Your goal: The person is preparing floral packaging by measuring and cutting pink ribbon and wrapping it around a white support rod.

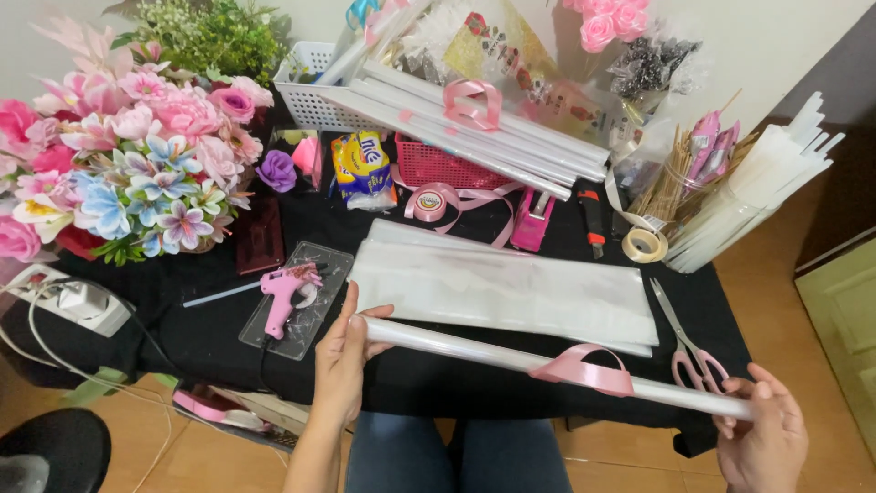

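The long rolled clear cellophane tube (511, 358) with its pink ribbon loop (584, 370) lay from ten o'clock to four o'clock above the black worktop (210, 338). The left hand (345, 361) gripped one end; the right hand (762, 438) gripped the other.

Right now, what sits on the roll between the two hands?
Head view: a pink ribbon loop wraps the clear roll, nearer the right hand than the left hand.

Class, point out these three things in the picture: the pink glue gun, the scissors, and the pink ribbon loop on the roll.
pink glue gun (282, 294), head view, on its body.
scissors (691, 358), head view, near the pivot.
pink ribbon loop (584, 370), head view, on the band.
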